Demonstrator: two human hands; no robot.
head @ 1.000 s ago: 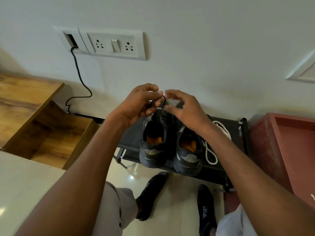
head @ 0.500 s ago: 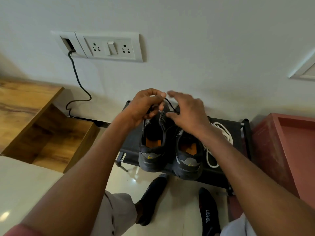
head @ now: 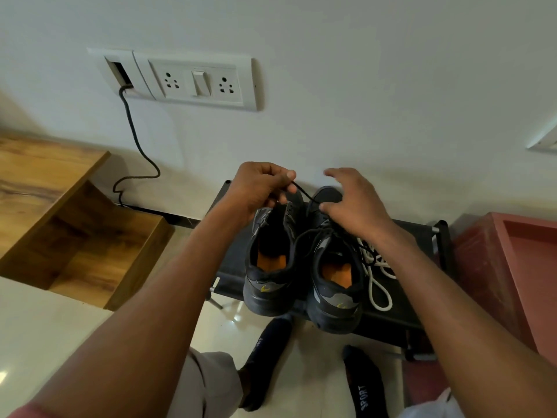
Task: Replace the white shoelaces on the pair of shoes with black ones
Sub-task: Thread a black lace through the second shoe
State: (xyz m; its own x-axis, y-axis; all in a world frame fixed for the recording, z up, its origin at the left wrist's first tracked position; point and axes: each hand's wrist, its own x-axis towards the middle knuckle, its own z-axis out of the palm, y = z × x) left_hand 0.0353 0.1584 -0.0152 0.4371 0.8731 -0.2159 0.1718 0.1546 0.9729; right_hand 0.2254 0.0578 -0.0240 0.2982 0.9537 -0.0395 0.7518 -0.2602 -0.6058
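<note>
Two dark grey shoes with orange insoles stand side by side on a low black rack [head: 417, 233], heels toward me: the left shoe [head: 271, 267] and the right shoe [head: 334, 285]. My left hand [head: 259, 188] pinches a black lace [head: 304, 194] above the left shoe's toe end. The lace runs taut to the right, under my right hand [head: 351, 203], which hovers over the right shoe with fingers spread and the thumb by the lace. White laces [head: 376, 282] lie loose on the rack to the right of the shoes.
A wooden step unit [head: 75, 236] stands at the left, a red box [head: 512, 267] at the right. A wall socket plate [head: 196, 79] has a black cable [head: 135, 140] hanging from it. My feet in black socks [head: 265, 357] rest on the tiled floor below the rack.
My left hand has drawn the black lace up and to the left, pulling it taut. My right hand has opened its fingers and drawn apart from the left hand.
</note>
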